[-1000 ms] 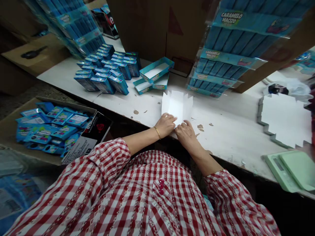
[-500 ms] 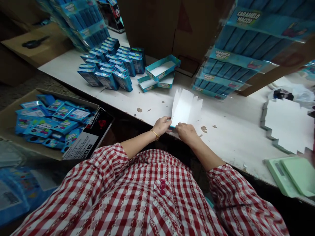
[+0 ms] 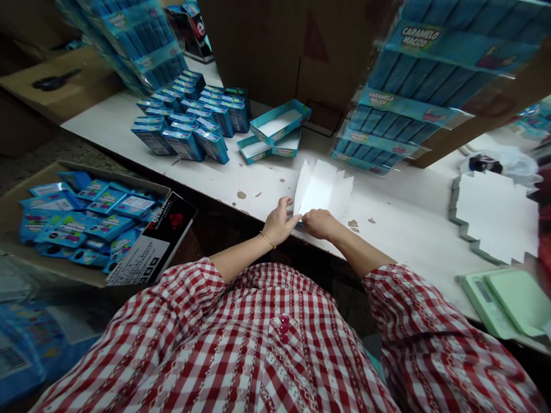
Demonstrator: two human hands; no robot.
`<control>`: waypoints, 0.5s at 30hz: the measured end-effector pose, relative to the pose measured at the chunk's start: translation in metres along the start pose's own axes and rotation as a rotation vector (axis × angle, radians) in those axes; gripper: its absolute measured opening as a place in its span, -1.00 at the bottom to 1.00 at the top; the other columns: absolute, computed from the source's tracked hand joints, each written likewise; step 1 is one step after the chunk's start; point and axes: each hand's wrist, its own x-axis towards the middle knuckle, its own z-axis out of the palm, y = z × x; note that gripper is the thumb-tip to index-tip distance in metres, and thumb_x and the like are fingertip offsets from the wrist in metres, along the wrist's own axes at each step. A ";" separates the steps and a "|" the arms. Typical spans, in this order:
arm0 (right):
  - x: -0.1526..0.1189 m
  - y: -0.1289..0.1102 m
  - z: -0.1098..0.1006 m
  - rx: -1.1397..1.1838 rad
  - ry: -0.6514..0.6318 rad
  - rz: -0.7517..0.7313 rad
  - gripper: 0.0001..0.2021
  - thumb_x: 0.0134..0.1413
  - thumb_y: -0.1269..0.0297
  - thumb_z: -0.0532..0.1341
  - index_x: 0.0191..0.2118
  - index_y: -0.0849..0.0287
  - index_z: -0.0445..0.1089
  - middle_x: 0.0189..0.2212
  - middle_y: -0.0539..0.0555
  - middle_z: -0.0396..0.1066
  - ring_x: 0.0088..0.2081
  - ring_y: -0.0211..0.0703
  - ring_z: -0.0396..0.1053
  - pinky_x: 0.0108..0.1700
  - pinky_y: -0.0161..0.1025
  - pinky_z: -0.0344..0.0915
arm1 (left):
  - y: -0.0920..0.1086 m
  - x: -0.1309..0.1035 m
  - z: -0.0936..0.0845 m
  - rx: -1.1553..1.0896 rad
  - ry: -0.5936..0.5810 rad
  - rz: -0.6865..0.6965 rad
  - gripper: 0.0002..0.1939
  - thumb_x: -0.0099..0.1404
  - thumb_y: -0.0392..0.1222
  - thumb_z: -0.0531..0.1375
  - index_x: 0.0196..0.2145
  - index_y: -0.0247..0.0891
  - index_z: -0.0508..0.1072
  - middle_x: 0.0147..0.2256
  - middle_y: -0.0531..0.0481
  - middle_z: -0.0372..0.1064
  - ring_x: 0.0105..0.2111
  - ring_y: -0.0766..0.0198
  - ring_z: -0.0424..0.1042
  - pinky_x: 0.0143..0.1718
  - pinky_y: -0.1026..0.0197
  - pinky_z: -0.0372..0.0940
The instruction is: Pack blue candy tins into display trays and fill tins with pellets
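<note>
A part-folded cardboard tray [image 3: 317,192], white inside with notched side flaps standing up, lies on the table in front of me. My left hand [image 3: 279,223] is at its near left corner, thumb reaching to the front edge and fingers curved against the left side. My right hand [image 3: 319,223] has its fingers bent closed over the near edge, pinching the card there. The two hands almost meet at that corner, and a bit of blue shows beneath them. Behind stand several folded blue trays [image 3: 279,123], one resting on top of the others.
Small blue boxes [image 3: 183,143] stand in rows at the back left. A carton [image 3: 148,252] of similar boxes is at my left. Packed display sets [image 3: 387,103] rise at the back right. Flat white blanks [image 3: 495,212] and a green scale [image 3: 503,301] lie on the right.
My left hand's fingers have lifted and spread from the thumb at the corner. My right hand has shifted slightly left, closer to the left thumb. The view has turned a little.
</note>
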 end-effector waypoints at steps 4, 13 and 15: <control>0.001 0.004 -0.004 0.008 -0.020 -0.026 -0.71 0.09 0.37 0.03 -0.13 0.29 0.41 -0.21 0.27 0.45 -0.13 -0.01 0.40 -0.18 -0.22 0.28 | 0.005 -0.008 -0.006 0.522 -0.032 0.354 -0.80 0.15 -0.23 0.16 -0.22 -0.22 0.43 0.10 -0.14 0.17 0.11 0.00 0.10 0.06 -0.10 0.03; 0.007 0.005 0.000 0.029 -0.117 -0.054 -0.71 0.04 0.43 0.08 -0.11 0.27 0.40 -0.17 0.24 0.44 -0.12 -0.03 0.40 -0.19 -0.23 0.30 | 0.008 0.014 -0.008 0.408 0.047 0.338 -0.70 0.11 -0.29 0.11 -0.15 -0.28 0.35 0.14 -0.19 0.07 0.11 0.05 0.08 0.05 -0.01 0.09; 0.004 -0.001 0.002 0.007 -0.103 -0.087 -0.72 0.00 0.45 0.11 -0.14 0.27 0.41 -0.17 0.24 0.44 -0.11 -0.01 0.40 -0.17 -0.21 0.30 | 0.004 0.026 -0.014 0.243 0.140 0.248 -0.63 0.14 -0.27 0.09 -0.05 -0.30 0.27 0.10 -0.22 0.09 0.06 0.10 0.16 0.02 0.06 0.16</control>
